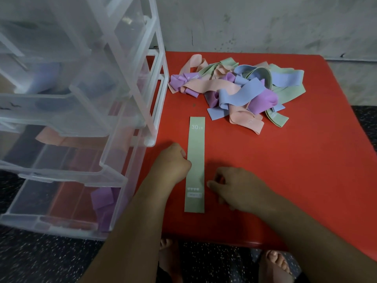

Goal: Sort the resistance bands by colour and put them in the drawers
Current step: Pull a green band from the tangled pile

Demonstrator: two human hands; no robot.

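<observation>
We have one green band (195, 160) laid out flat and straight on the red counter (285, 170), lying between our two hands. Our left hand (173, 160) sits against the band's left edge with its fingers curled under. Whether it pinches that edge or only rests beside it, we cannot tell. Our right hand (238, 186) is just off the band's right edge, fingers loosely bent, thumb tip close to the fabric, and it grips nothing that we can see.

Beyond our hands, farther out on the counter, lies the pile of unsorted bands (234, 88): pink, purple, blue and green ones, tangled over each other. It is a sizeable heap, so we judge most of the sorting is yet to come.

To the left of our left hand stands the clear drawer unit (122, 58) with several drawers pulled out. The lowest drawer (61, 221) holds a purple band (103, 199), the drawer above it (67, 170) shows a pink band (53, 137), and higher up a blue band (44, 78) shows through the plastic. We see no green in any drawer, though the topmost part is blurred.

So three colours look to have been started, each with little in it. We think the green band is the piece in hand, not yet folded or lifted. It would need gathering up and carrying left to a drawer that has no other colour in it.
</observation>
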